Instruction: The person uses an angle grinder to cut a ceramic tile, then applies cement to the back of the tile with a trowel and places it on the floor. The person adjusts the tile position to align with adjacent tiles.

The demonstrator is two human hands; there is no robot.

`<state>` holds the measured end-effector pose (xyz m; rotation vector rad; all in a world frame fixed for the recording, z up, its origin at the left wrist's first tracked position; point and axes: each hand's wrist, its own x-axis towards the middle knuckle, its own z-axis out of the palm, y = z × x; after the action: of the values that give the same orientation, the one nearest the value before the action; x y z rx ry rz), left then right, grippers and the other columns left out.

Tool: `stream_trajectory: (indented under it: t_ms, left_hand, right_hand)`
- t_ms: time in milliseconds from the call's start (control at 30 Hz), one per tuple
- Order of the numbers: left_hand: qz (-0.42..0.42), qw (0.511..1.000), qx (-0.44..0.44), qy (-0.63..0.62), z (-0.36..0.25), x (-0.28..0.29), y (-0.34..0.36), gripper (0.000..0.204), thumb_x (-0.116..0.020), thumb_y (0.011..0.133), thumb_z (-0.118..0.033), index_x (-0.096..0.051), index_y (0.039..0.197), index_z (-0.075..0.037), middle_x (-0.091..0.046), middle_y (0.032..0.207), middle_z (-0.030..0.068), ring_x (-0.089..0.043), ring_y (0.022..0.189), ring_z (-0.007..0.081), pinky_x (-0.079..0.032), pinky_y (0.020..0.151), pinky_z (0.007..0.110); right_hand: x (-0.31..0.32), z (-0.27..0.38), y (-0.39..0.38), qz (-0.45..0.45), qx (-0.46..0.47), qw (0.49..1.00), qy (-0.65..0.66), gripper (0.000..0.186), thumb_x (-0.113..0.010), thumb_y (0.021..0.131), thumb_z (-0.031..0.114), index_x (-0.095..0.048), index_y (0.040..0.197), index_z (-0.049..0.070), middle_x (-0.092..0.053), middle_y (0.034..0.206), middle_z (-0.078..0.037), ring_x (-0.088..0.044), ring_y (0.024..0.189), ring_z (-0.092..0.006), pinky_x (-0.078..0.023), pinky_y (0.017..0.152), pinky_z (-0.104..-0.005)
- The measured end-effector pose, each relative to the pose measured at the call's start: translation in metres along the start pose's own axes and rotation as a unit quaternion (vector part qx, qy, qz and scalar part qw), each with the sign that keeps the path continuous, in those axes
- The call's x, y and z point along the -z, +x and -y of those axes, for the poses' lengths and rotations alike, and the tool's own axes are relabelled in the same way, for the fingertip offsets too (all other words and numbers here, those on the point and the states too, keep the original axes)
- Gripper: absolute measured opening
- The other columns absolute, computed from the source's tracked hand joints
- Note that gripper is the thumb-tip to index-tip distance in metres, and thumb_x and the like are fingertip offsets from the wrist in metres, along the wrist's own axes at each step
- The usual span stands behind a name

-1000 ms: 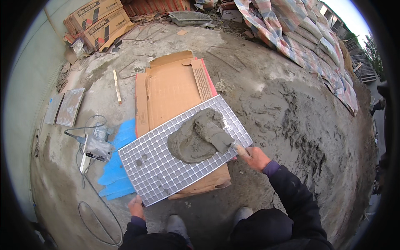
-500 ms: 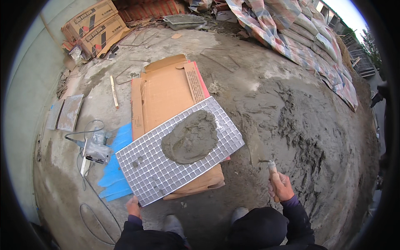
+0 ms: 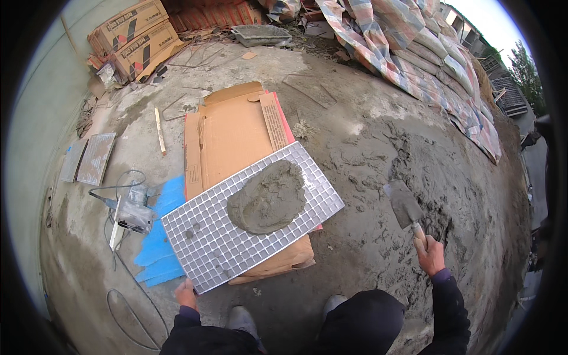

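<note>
A trowel (image 3: 404, 205) with a flat metal blade and a wooden handle is in my right hand (image 3: 431, 257), fingers wrapped round the handle. Its blade is over the wet grey mortar (image 3: 365, 158) spread on the ground to the right. My left hand (image 3: 186, 293) grips the near left corner of a tile (image 3: 200, 216), whose grid-patterned back faces up. A thick oval mound of mortar (image 3: 265, 200) sits on the tile, right of its middle, and a few small blobs dot its left part. Under the tile lies an opened cardboard box (image 3: 234, 139).
Blue sheeting (image 3: 161, 260) and a corded power tool (image 3: 136, 214) lie left of the tile. Farther left are two tile pieces (image 3: 96, 158) and a wooden strip (image 3: 160, 131). Cartons (image 3: 139, 50), a grey tub (image 3: 260, 34) and sacks under striped sheeting (image 3: 408, 65) stand at the back.
My right hand has swung right and forward with the trowel, whose blade now shows flat over the mortar. My left hand stays at the tile's corner.
</note>
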<state>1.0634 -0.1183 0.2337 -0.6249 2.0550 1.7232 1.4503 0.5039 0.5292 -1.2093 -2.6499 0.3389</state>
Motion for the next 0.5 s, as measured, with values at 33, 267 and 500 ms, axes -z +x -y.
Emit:
stream_trajectory:
  t_ms: [33,267,500]
  left_hand:
    - [0.006,1.000,-0.008,0.002,-0.001,0.000,-0.001,0.038,-0.059,0.110,-0.029,-0.072,0.119,0.005,-0.076,0.098,0.0099,-0.072,0.076,0.0213,-0.058,0.062,0.038]
    - [0.007,0.999,-0.011,-0.035,-0.008,-0.005,-0.007,0.034,-0.061,0.109,-0.023,-0.074,0.114,0.008,-0.076,0.097,0.0094,-0.069,0.076,0.0169,-0.056,0.065,0.035]
    - [0.006,0.999,-0.036,-0.018,-0.003,-0.006,-0.009,0.037,-0.060,0.110,-0.025,-0.074,0.106,0.009,-0.073,0.094,0.0058,-0.065,0.081,0.0133,-0.053,0.072,0.033]
  right_hand:
    - [-0.024,0.043,0.010,0.036,0.032,0.993,0.111,0.044,-0.071,0.102,0.036,-0.059,0.083,-0.002,-0.057,0.067,-0.027,-0.058,0.062,-0.0475,-0.046,0.057,-0.0471]
    - [-0.163,0.266,0.077,0.149,0.270,0.951,0.017,0.053,-0.060,0.105,0.050,-0.060,0.089,0.000,-0.068,0.068,-0.024,-0.070,0.067,-0.0439,-0.055,0.061,-0.0530]
    - [-0.160,0.228,0.135,0.091,0.224,0.966,-0.093,0.051,-0.062,0.104,0.050,-0.061,0.090,0.001,-0.069,0.069,-0.023,-0.070,0.066,-0.0436,-0.056,0.062,-0.0533]
